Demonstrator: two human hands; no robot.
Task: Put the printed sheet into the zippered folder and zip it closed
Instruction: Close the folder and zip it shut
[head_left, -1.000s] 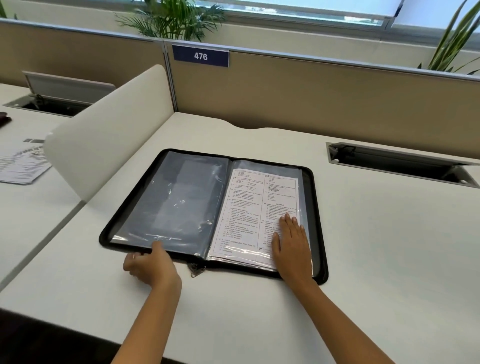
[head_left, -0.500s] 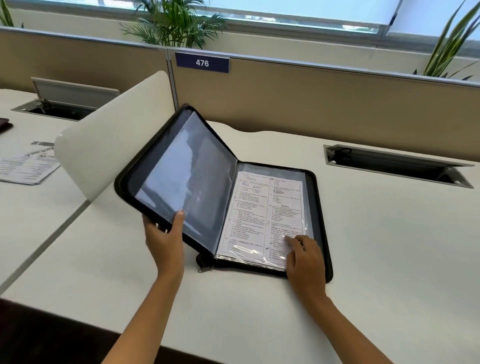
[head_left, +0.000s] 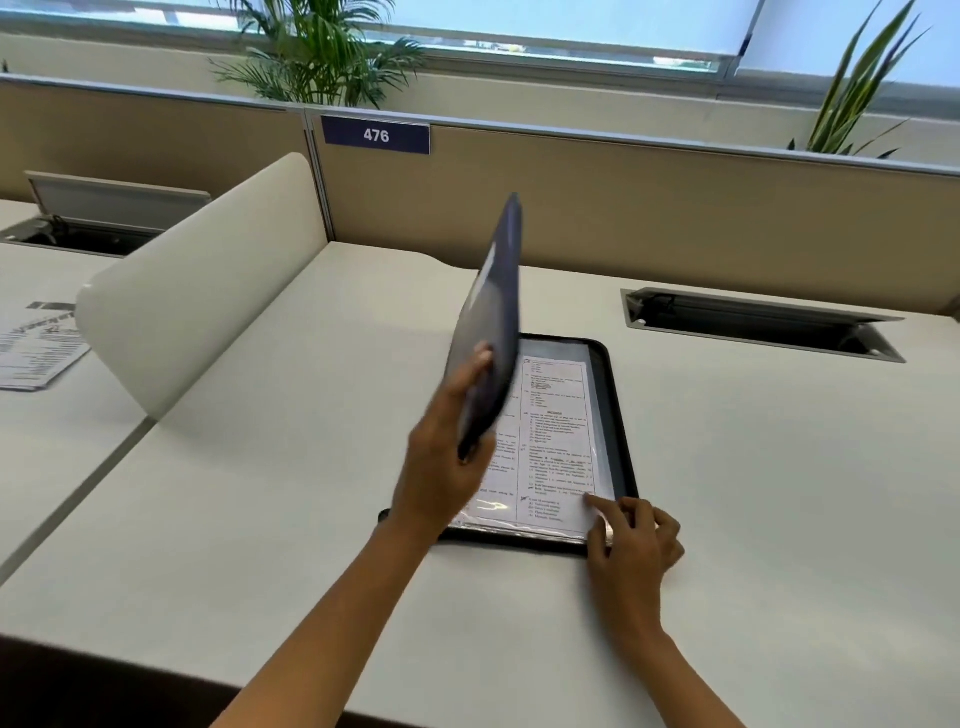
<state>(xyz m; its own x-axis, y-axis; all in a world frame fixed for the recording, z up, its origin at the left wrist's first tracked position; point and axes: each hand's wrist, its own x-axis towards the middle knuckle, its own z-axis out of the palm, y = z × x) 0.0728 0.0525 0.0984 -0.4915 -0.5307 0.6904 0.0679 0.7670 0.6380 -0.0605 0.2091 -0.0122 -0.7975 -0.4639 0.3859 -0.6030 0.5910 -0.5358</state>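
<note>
Desk (head_left: 753, 467): A pale office worktop is bounded by a tan partition (head_left: 675, 208) and a white side divider (head_left: 208, 291).

Zippered folder (head_left: 621, 415): Its back half is laid flat on the desk in front of the person, with the black zip border seen along the right and near edges.

Front cover (head_left: 493, 322): A second ago it was spread flat to the left, and half a second ago it was half raised. It is now swung up almost on edge above the spine and blurred by the motion.

Printed sheet (head_left: 556, 441): It is seen inside the folder, under a clear sleeve on the flat right half. The insertion step is judged done.

Left hand (head_left: 447, 467): The cover's lower edge is clasped, with the thumb on its outer face and the fingers hidden behind it.

Right hand (head_left: 634, 540): Its fingertips (head_left: 597, 506) are pressed on the sleeve's near right corner. Nothing appears to be clasped, and the base is held steady.

Zip: The puller cannot be made out. Once the cover is lowered, the right hand will have to be drawn clear before the zip can be run round.
</note>
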